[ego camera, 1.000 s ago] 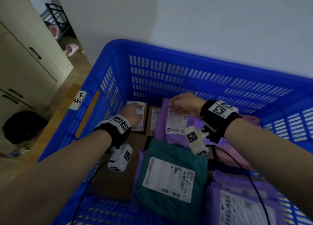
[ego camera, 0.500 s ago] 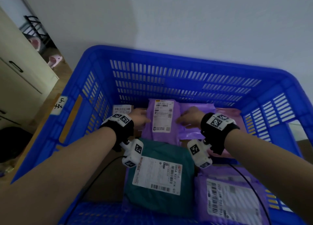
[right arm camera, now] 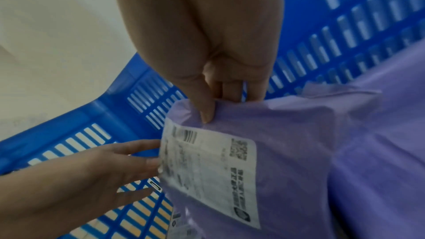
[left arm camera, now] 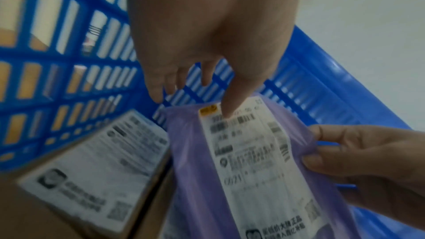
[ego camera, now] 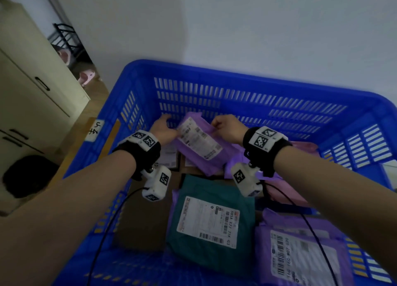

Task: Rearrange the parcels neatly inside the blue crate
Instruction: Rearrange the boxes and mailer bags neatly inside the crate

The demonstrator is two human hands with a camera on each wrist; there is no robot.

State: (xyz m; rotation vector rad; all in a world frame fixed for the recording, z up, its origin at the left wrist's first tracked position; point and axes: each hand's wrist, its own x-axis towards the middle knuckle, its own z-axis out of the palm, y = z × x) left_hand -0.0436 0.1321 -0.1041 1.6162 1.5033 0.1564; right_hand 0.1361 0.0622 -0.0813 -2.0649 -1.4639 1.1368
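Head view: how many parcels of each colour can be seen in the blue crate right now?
Purple mailers: 3 (held mailer in the right hand, second mailer below that wrist, front-right mailer)
Teal mailer: 1
Pink mailer: 1
Brown cardboard boxes: 3
Total: 8 visible; more may lie hidden underneath.

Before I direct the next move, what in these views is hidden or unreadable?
- Purple parcel: label text blurred by motion in all views.
- Left hand: whether its fingers grip behind the parcel is hidden, head view.
- Cardboard boxes: mostly covered by the parcel and wrists.
- Blue crate: floor hidden under parcels.
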